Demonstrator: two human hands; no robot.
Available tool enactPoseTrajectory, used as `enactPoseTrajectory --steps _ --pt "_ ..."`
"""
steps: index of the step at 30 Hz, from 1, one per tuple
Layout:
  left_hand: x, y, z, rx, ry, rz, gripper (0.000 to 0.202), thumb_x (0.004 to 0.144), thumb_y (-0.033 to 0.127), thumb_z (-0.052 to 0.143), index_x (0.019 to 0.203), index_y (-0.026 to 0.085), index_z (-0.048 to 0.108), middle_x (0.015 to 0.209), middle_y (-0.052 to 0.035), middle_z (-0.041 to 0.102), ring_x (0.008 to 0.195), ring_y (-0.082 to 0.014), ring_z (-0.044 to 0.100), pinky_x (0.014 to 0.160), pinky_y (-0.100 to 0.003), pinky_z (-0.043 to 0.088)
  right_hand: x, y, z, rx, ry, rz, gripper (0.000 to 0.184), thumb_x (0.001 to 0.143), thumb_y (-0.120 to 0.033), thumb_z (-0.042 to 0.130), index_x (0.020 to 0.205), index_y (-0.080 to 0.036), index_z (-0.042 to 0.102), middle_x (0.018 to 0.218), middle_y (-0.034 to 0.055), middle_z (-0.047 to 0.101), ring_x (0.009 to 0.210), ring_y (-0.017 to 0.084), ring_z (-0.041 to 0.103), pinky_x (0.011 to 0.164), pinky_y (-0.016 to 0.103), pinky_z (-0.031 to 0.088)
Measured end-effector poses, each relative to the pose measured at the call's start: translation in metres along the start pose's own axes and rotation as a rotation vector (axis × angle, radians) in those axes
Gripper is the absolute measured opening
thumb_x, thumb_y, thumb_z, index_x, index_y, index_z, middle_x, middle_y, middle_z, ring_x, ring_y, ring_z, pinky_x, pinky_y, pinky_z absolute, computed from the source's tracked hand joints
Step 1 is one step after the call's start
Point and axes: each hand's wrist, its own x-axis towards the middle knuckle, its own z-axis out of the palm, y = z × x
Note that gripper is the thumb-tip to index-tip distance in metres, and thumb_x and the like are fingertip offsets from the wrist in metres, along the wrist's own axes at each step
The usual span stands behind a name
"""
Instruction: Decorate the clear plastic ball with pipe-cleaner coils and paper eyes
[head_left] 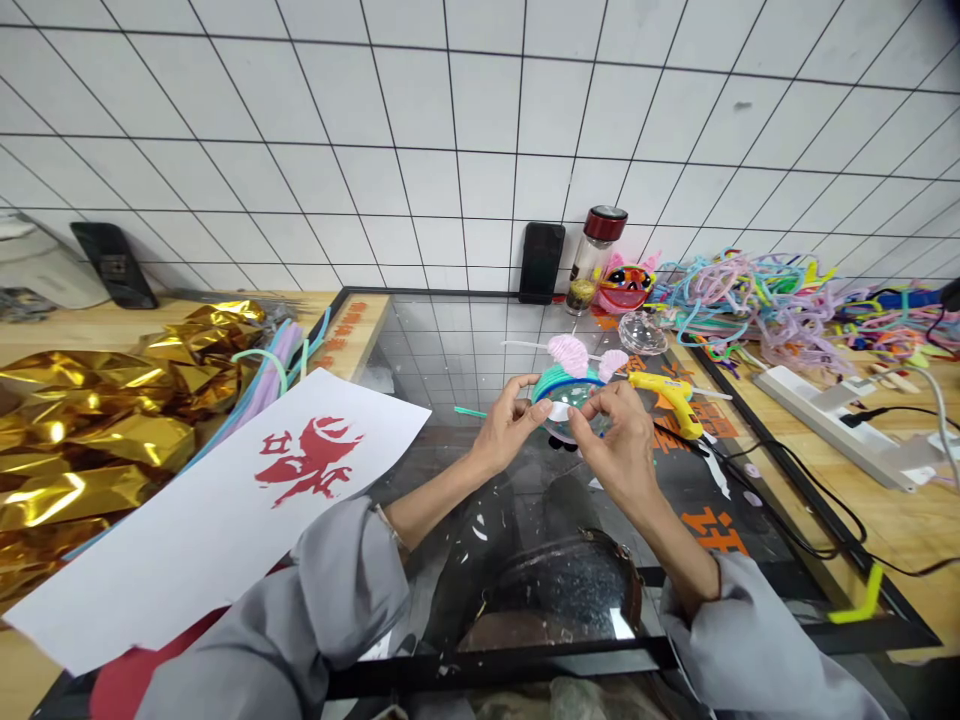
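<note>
My left hand point(510, 425) and my right hand point(622, 430) meet over a round craft piece with a clear plastic dome point(576, 398). Blue and green pipe cleaner edges the dome, and fuzzy pink ear-like shapes point(568, 354) rise behind it. A small white piece point(559, 411), perhaps paper, sits between my pinched fingertips in front of the dome. Both hands are closed, thumbs against fingers. Black fuzzy bits point(562, 444) show beneath the dome. Its lower sides are partly hidden by my fingers.
Right of my hands lie a yellow glue gun point(671, 395) with its black cord and a white power strip point(840, 425). Pipe cleaners point(750, 295) heap at the back right, near a glass bottle point(592, 260). Leftward are a printed white sheet point(225, 520) and gold foil point(97, 410).
</note>
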Motion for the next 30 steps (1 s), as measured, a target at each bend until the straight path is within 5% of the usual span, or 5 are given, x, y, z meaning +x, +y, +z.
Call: enactPoseTrajectory --steps 21,30 --pt "0.0012 0.0006 0.004 0.02 0.04 -0.014 0.057 0.077 0.048 0.064 0.123 0.018 0.049 0.052 0.0096 0.037 0.05 -0.0081 0.034 0.053 -0.021 0.029 -0.0004 0.001 0.0021 -0.002 0.013 0.013 0.02 0.078 -0.022 0.058 0.061 -0.021 0.048 0.069 0.0002 0.047 0.074 0.019 0.05 0.069 0.034 0.039" --pt "0.002 0.0014 0.0032 0.023 0.037 -0.028 0.059 0.077 0.05 0.063 0.124 0.018 0.047 0.053 0.0088 0.04 0.051 -0.0085 0.035 0.053 -0.021 0.029 0.0008 0.002 -0.0067 0.159 -0.031 0.08 0.021 0.083 -0.025 0.055 0.065 -0.021 0.047 0.07 -0.0015 0.047 0.071 0.016 0.047 0.068 0.031 0.039"
